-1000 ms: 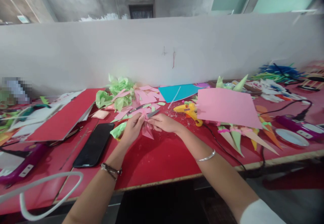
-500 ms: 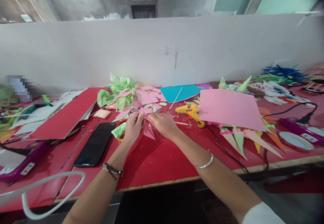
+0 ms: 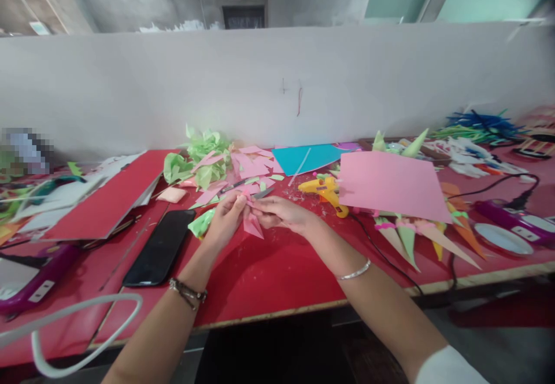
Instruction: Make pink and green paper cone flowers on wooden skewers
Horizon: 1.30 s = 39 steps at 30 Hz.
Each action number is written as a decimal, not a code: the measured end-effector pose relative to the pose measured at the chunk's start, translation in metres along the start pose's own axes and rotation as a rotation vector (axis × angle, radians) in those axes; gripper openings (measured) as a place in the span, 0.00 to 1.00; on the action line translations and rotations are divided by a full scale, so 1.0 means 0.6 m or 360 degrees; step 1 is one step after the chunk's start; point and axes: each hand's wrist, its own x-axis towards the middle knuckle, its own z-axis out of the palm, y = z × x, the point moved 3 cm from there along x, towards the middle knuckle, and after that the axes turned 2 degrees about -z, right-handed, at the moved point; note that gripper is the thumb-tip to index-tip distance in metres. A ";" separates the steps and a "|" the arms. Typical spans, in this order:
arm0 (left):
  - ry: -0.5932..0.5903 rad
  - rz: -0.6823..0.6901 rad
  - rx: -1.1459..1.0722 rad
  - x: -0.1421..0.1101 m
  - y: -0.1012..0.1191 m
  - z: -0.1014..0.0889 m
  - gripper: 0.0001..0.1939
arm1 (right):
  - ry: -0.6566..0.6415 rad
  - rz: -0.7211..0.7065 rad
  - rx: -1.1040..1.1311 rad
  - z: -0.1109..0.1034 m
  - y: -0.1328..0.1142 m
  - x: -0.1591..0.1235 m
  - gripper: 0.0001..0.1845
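Between my two hands is a small folded piece of pink paper (image 3: 252, 226), its pointed end hanging down over the red tabletop. My left hand (image 3: 229, 213) pinches its upper left part with thumb and fingers. From the right, my right hand (image 3: 282, 213) closes its fingertips on the paper's other side. Just behind the hands lie scissors (image 3: 262, 193), partly covered by scraps and fingers. Pink paper scraps (image 3: 249, 165) and crumpled green paper (image 3: 208, 155) are heaped beyond them. A green paper piece (image 3: 202, 223) sits beside my left wrist.
A black phone (image 3: 159, 248) lies left of my arm, near a red board (image 3: 115, 196). To the right are a yellow glue gun (image 3: 323, 190) with a cord, a pink sheet (image 3: 392, 186) over paper cones (image 3: 409, 242), and a purple power strip (image 3: 515, 222). A white loop (image 3: 87, 300) juts in at lower left.
My right hand has turned and dropped slightly, its fingers now lower around the pink paper. More of the scissors shows behind it. The view has shifted a little.
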 end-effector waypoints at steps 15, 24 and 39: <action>0.0492 0.0027 0.0104 0.005 -0.002 -0.018 0.12 | 0.0693 -0.0238 -0.1732 0.006 -0.006 0.006 0.15; 0.0118 -0.0131 -0.0411 0.001 0.009 -0.003 0.15 | 0.0032 -0.0129 -0.0167 0.026 -0.004 0.005 0.18; 0.0346 -0.0040 -0.0315 0.003 -0.001 -0.003 0.13 | 0.0681 -0.0222 -0.1829 0.017 -0.009 0.002 0.17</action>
